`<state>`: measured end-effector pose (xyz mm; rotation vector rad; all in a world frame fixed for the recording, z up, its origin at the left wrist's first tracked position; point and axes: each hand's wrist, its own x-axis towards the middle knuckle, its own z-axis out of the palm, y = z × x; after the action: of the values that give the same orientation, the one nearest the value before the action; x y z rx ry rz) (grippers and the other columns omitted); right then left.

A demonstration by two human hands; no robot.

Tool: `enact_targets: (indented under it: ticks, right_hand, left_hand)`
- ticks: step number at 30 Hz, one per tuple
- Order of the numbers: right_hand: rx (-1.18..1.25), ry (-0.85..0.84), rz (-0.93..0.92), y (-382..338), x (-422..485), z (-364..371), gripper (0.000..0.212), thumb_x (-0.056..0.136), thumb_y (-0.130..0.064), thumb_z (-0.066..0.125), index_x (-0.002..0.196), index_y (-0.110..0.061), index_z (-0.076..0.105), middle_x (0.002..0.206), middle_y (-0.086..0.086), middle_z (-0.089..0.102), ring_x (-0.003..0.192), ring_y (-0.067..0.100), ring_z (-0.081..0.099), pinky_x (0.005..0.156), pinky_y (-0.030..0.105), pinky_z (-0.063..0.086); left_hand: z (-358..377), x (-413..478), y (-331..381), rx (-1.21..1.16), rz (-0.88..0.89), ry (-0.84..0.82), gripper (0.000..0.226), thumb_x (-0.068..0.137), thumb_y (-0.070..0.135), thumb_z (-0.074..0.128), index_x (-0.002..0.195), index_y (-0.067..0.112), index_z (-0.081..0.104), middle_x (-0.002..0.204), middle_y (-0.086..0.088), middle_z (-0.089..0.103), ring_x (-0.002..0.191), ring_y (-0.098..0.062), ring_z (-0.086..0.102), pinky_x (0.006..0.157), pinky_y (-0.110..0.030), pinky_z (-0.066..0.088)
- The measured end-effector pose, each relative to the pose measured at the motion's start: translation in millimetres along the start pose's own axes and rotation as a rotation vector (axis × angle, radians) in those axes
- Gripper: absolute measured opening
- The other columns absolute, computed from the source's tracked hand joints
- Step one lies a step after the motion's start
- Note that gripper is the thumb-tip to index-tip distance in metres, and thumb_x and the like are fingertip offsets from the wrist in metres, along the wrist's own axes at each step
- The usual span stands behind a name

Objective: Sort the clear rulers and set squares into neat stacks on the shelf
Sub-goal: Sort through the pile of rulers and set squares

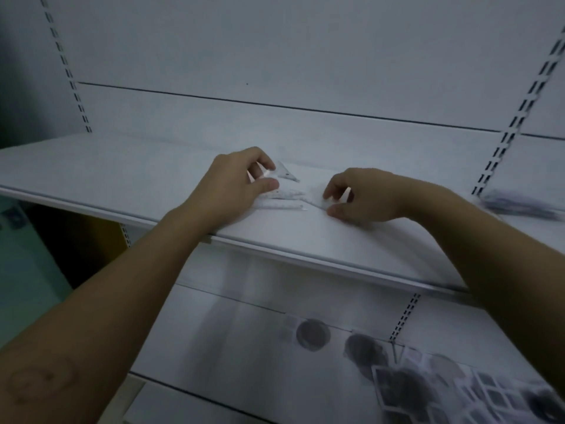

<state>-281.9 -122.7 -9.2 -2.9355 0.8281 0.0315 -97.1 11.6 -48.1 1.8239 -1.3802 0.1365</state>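
Observation:
A loose pile of clear rulers (284, 201) lies fanned out on the white shelf (122, 172), between my two hands. A clear set square (286, 172) sticks up from the pile's far side. My left hand (238, 182) has thumb and fingers pinched on the left end of the pile and the set square. My right hand (360, 194) hovers curled over the pile's right end, fingertips touching the shelf near faint clear pieces; whether it grips one I cannot tell.
A dark blurred bundle (519, 203) lies on the shelf at the far right. Slotted uprights (519, 108) run up the back panel. The lower shelf holds round dark items (313, 333) and packaged goods (458, 393).

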Motion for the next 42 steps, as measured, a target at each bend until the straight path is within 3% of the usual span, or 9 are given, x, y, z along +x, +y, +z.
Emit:
enact_targets:
  ticks: [5, 8, 13, 18, 21, 25, 30, 38, 42]
  right_hand:
    - [-0.125, -0.114, -0.042, -16, -44, 0, 0.096, 0.066, -0.080, 0.033, 0.143, -0.022, 0.042, 0.143, 0.004, 0.041, 0.125, 0.023, 0.043, 0.106, 0.039, 0.037]
    - [-0.169, -0.136, -0.075, -24, -68, -1, 0.105, 0.061, -0.083, 0.040, 0.146, -0.022, 0.034, 0.146, 0.002, 0.037, 0.129, 0.022, 0.038, 0.109, 0.041, 0.035]
    - [-0.279, 0.050, -0.158, -24, -92, 5, 0.075, 0.071, -0.064, 0.069, 0.134, -0.032, 0.046, 0.126, -0.010, 0.050, 0.102, 0.009, 0.047, 0.091, 0.031, 0.044]
    - [-0.261, 0.209, -0.306, -13, -109, 0, 0.031, 0.092, -0.047, 0.055, 0.117, -0.032, 0.065, 0.107, -0.013, 0.065, 0.091, 0.007, 0.058, 0.083, 0.027, 0.048]
    - [-0.128, 0.348, -0.254, 4, -116, -9, 0.024, 0.096, -0.039, 0.052, 0.108, -0.030, 0.070, 0.097, -0.011, 0.073, 0.080, 0.009, 0.065, 0.076, 0.024, 0.049]
    - [-0.093, 0.452, -0.078, 46, -122, -15, 0.027, 0.098, -0.035, 0.048, 0.114, -0.026, 0.068, 0.097, -0.008, 0.073, 0.062, 0.001, 0.057, 0.074, 0.029, 0.050]
    - [-0.049, 0.340, 0.136, 121, -137, -17, 0.036, 0.102, -0.025, 0.039, 0.135, -0.028, 0.053, 0.121, 0.004, 0.058, 0.101, 0.017, 0.054, 0.083, 0.022, 0.035]
    - [0.043, 0.477, 0.345, 223, -179, -30, 0.025, 0.097, -0.016, 0.052, 0.116, -0.018, 0.069, 0.126, 0.005, 0.060, 0.106, 0.019, 0.060, 0.088, 0.021, 0.040]
    - [0.052, 0.388, 0.313, 254, -167, -26, 0.020, 0.093, -0.016, 0.060, 0.110, -0.019, 0.071, 0.122, 0.002, 0.063, 0.105, 0.016, 0.060, 0.087, 0.017, 0.038]
  left_hand:
    - [-3, -7, 12, -0.081, 0.012, 0.078, 0.016, 0.083, 0.028, 0.072, 0.099, 0.024, 0.069, 0.079, 0.006, 0.065, 0.058, -0.006, 0.052, 0.061, -0.018, 0.043]
    - [-1, -10, 22, -0.136, 0.014, 0.080, 0.015, 0.083, 0.026, 0.072, 0.098, 0.022, 0.069, 0.075, 0.008, 0.064, 0.056, -0.006, 0.050, 0.061, -0.019, 0.043]
    - [7, -14, 41, -0.217, -0.011, 0.126, 0.013, 0.087, 0.025, 0.068, 0.099, 0.021, 0.069, 0.076, 0.004, 0.068, 0.055, -0.007, 0.054, 0.062, -0.021, 0.049]
    - [17, -19, 56, -0.308, -0.061, 0.147, 0.015, 0.090, 0.025, 0.064, 0.103, 0.018, 0.068, 0.080, -0.002, 0.069, 0.046, -0.007, 0.056, 0.035, -0.019, 0.043]
    - [21, -14, 64, -0.375, -0.093, 0.121, 0.016, 0.093, 0.022, 0.060, 0.106, 0.017, 0.069, 0.084, -0.002, 0.072, 0.062, -0.009, 0.059, 0.036, -0.015, 0.038]
    - [33, -1, 84, -0.525, -0.193, -0.058, 0.034, 0.096, 0.008, 0.047, 0.127, 0.014, 0.058, 0.101, 0.001, 0.069, 0.055, -0.014, 0.056, 0.041, -0.020, 0.038]
    - [59, 13, 126, -0.643, -0.167, -0.203, 0.038, 0.092, 0.000, 0.054, 0.130, 0.008, 0.052, 0.098, -0.004, 0.071, 0.064, -0.021, 0.072, 0.042, -0.024, 0.049]
    - [120, 49, 199, -0.698, -0.228, -0.266, 0.019, 0.085, -0.002, 0.064, 0.103, 0.002, 0.064, 0.087, -0.018, 0.072, 0.068, -0.027, 0.073, 0.065, -0.037, 0.061]
    - [149, 67, 234, -0.618, -0.166, -0.239, 0.005, 0.086, 0.011, 0.067, 0.090, 0.010, 0.070, 0.079, -0.007, 0.074, 0.059, -0.004, 0.066, 0.049, -0.012, 0.047]
